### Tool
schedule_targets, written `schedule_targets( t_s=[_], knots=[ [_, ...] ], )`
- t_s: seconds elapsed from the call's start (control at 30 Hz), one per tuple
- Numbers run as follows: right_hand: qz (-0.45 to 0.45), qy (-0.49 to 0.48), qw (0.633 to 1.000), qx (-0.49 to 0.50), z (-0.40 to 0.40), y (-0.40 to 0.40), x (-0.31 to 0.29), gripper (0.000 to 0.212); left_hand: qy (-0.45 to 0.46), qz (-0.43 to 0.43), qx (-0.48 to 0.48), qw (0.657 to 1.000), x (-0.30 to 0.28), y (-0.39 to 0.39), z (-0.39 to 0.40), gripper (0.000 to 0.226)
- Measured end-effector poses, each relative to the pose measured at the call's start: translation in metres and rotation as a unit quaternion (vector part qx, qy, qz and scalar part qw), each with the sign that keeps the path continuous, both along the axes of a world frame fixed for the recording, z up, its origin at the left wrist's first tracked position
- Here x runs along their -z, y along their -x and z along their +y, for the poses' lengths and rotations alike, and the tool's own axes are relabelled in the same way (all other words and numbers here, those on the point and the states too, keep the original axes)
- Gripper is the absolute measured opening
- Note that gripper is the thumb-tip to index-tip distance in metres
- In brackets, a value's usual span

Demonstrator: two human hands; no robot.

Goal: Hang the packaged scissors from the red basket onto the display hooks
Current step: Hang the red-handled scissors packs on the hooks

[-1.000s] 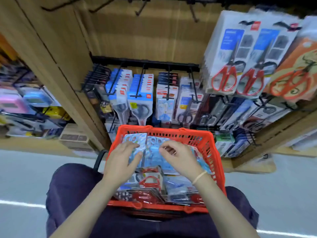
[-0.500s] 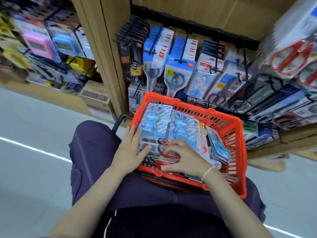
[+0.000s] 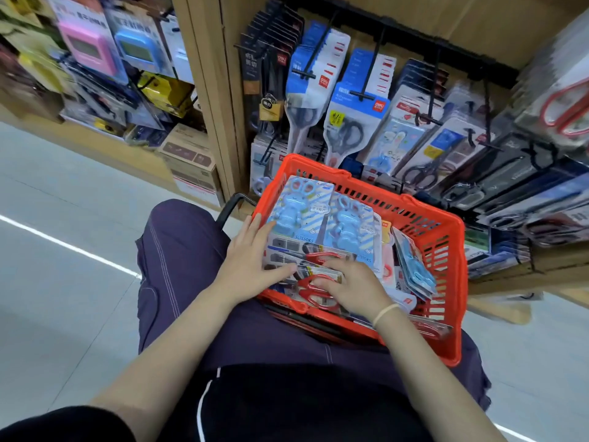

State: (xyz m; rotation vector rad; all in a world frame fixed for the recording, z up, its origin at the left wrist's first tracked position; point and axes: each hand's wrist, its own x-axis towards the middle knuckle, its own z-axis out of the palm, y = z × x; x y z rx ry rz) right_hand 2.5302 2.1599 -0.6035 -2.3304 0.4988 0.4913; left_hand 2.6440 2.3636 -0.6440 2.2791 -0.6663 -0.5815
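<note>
Head view, left to right. Left hand (image 3: 251,260): fingers straight, laid flat on the near-left edge of the stack of packs, thumb resting on a grey card; it holds nothing, only steadies. Right hand (image 3: 350,287): fingers bent down onto a red-handled scissors pack (image 3: 314,283) near the front of the red basket (image 3: 446,250); whether it pinches the pack or merely presses on it, cannot tell.

Step in hand, by my reading: sorting through the basket on the lap to pick the next pack. Nothing lifted yet. Next move calls for freeing one pack from the overlapping stack, finding its hang hole, and threading it onto a display hook (image 3: 366,78) bearing the matching product.

Materials: basket is rigid slotted plastic. Packs are flat card with glossy clear blisters, likely slippery against each other. Two blue rabbit-shaped scissors packs (image 3: 299,212) lie on top, further back. Hooks are thin black wire prongs on a black rail, wooden panel behind.
</note>
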Motion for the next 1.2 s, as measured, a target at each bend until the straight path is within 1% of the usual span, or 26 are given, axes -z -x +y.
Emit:
schedule_targets(
  t_s=[0.07,0.13,0.17,0.23,0.27,0.3,0.33,0.37,0.43,0.47,0.5,0.53,0.57,0.6,0.67,0.7,0.8,0.9,1.0,1.07,1.13,1.2],
  knots=[
    [-0.012,-0.011,0.999,0.032,-0.002,0.000,-0.003,0.049,0.008,0.008,-0.006,1.000,0.000,-0.001,0.001,0.113],
    [-0.027,-0.062,0.993,0.092,-0.010,0.000,-0.008,0.040,0.032,0.024,-0.020,0.999,0.000,-0.002,0.002,0.114],
    [-0.040,-0.088,0.988,0.123,-0.016,0.000,-0.013,0.039,0.055,0.037,-0.034,0.997,-0.002,-0.002,0.002,0.116],
    [-0.074,-0.115,0.976,0.172,-0.031,0.002,-0.020,0.056,0.123,0.081,-0.089,0.985,-0.006,-0.002,0.001,0.125],
    [-0.093,-0.124,0.968,0.195,-0.039,0.004,-0.025,0.059,0.160,0.100,-0.118,0.975,-0.009,-0.002,0.000,0.129],
    [-0.111,-0.134,0.960,0.221,-0.046,0.006,-0.029,0.054,0.188,0.107,-0.144,0.966,-0.015,-0.001,-0.003,0.127],
    [-0.129,-0.157,0.948,0.246,-0.050,0.008,-0.033,0.051,0.206,0.110,-0.170,0.957,-0.019,0.000,-0.007,0.119],
    [-0.145,-0.188,0.929,0.282,-0.054,0.010,-0.033,0.059,0.220,0.120,-0.194,0.948,-0.028,0.002,-0.012,0.109],
    [-0.167,-0.258,0.885,0.350,-0.052,0.010,-0.035,0.086,0.241,0.173,-0.215,0.931,-0.038,0.004,-0.023,0.083],
    [-0.178,-0.294,0.865,0.366,-0.048,0.009,-0.035,0.088,0.249,0.223,-0.206,0.919,-0.042,0.006,-0.028,0.075],
    [-0.190,-0.329,0.847,0.372,-0.041,0.007,-0.035,0.079,0.262,0.284,-0.190,0.902,-0.047,0.008,-0.034,0.074],
    [-0.199,-0.351,0.837,0.370,-0.032,0.004,-0.038,0.066,0.278,0.341,-0.176,0.881,-0.048,0.011,-0.040,0.077],
    [-0.205,-0.363,0.834,0.361,-0.022,0.000,-0.039,0.054,0.300,0.384,-0.167,0.857,-0.050,0.015,-0.047,0.079],
    [-0.207,-0.363,0.840,0.347,-0.012,-0.003,-0.040,0.045,0.326,0.405,-0.167,0.838,-0.050,0.018,-0.053,0.073],
    [-0.202,-0.330,0.866,0.317,0.005,-0.008,-0.040,0.033,0.376,0.409,-0.205,0.806,-0.051,0.023,-0.060,0.057],
    [-0.199,-0.307,0.882,0.298,0.010,-0.010,-0.039,0.031,0.389,0.399,-0.226,0.799,-0.053,0.023,-0.059,0.053],
    [-0.176,-0.229,0.928,0.236,0.012,-0.015,-0.034,0.030,0.389,0.353,-0.227,0.820,-0.051,0.013,-0.037,0.050],
    [-0.189,-0.158,0.945,0.214,0.000,-0.016,-0.028,0.021,0.379,0.342,-0.237,0.827,-0.046,-0.003,-0.004,0.057],
    [-0.173,-0.060,0.972,0.145,-0.009,-0.021,-0.014,0.020,0.359,0.340,-0.243,0.834,-0.039,-0.014,0.021,0.060],
    [-0.151,0.009,0.984,0.093,-0.010,-0.025,-0.002,0.022,0.353,0.353,-0.257,0.828,-0.034,-0.015,0.028,0.055],
    [-0.135,0.068,0.987,0.055,-0.009,-0.030,0.006,0.020,0.353,0.366,-0.265,0.819,-0.031,-0.012,0.027,0.048],
    [-0.109,0.116,0.987,0.013,-0.006,-0.033,0.009,0.017,0.353,0.376,-0.265,0.815,-0.028,-0.009,0.024,0.050]
  ],
)
